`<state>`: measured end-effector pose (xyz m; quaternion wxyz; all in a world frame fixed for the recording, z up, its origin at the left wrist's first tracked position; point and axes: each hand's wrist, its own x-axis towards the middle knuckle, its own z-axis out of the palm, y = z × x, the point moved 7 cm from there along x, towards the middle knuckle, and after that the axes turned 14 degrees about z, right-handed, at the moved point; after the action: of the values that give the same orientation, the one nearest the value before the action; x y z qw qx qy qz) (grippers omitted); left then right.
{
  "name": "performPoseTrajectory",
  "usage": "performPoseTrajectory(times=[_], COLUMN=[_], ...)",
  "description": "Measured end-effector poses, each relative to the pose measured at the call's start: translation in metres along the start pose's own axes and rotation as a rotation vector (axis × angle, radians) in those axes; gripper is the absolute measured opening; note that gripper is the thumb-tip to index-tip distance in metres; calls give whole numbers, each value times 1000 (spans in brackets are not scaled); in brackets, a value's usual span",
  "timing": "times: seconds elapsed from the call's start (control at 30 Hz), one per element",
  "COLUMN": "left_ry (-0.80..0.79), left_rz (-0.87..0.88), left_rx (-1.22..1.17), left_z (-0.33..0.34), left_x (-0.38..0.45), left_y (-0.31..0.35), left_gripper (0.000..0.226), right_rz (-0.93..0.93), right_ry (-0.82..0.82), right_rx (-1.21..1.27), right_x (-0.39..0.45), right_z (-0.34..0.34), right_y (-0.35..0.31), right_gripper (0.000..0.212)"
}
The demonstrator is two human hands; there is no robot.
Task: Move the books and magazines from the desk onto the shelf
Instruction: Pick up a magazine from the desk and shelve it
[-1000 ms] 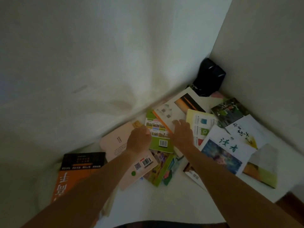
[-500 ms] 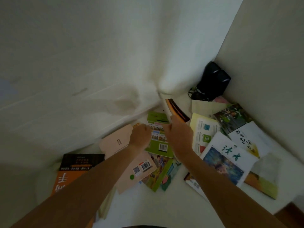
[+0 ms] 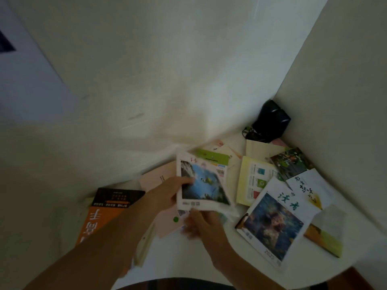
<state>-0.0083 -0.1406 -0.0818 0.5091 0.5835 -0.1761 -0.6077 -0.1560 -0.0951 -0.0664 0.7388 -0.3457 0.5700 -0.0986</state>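
Note:
A white magazine with a blue landscape photo (image 3: 201, 183) is lifted off the desk, tilted toward me. My left hand (image 3: 173, 190) grips its left edge, thumb on the cover. My right hand (image 3: 201, 221) holds its bottom edge from below, blurred. Under it lie a green booklet (image 3: 211, 156) and a pink book (image 3: 159, 178). Other books are spread on the white desk (image 3: 184, 262): an orange and black book (image 3: 104, 214) at left, a yellow booklet (image 3: 251, 181), and a white magazine with a dark blue picture (image 3: 276, 222) at right.
A black speaker (image 3: 270, 121) with a cable stands in the desk's far corner. White walls close in behind and on the right. More magazines (image 3: 291, 164) and a yellow-green book (image 3: 324, 239) lie at the right. The desk's front edge curves near my body.
Both hands pulled the magazine out of the pile and raised it, turning its photo cover toward me. The view shifted up and left.

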Motion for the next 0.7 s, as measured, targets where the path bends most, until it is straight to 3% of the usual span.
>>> performPoseTrajectory(times=[0.1, 0.17, 0.3, 0.4, 0.43, 0.5, 0.57, 0.63, 0.7], left_ry=[167, 300, 469, 574, 593, 621, 632, 659, 623], left_rz=[-56, -65, -67, -70, -61, -64, -21, 46, 89], left_rx=[230, 288, 335, 402, 404, 445, 539, 526, 391], left_z=[-48, -80, -112, -136, -141, -154, -162, -171, -174], left_x=[-8, -16, -38, -52, -58, -64, -73, -79, -78], left_y=[-33, -52, -65, -67, -65, -65, -61, -58, -60], left_gripper=[21, 34, 40, 19, 7, 25, 22, 48, 45], right_rz=[447, 464, 99, -122, -163, -188, -183, -183, -174], right_ry=[-303, -378, -67, 256, 311, 322, 288, 226, 76], right_rx=[-446, -701, -767, -1073, -1070, -1044, -1006, -847, -636], right_x=[1, 5, 44, 67, 70, 77, 88, 96, 97], right_z=[9, 4, -10, -15, -11, 4, 25, 44, 63], right_y=[46, 57, 15, -26, -33, -37, -33, -31, -25], right_gripper=[32, 29, 13, 22, 26, 30, 36, 40, 38])
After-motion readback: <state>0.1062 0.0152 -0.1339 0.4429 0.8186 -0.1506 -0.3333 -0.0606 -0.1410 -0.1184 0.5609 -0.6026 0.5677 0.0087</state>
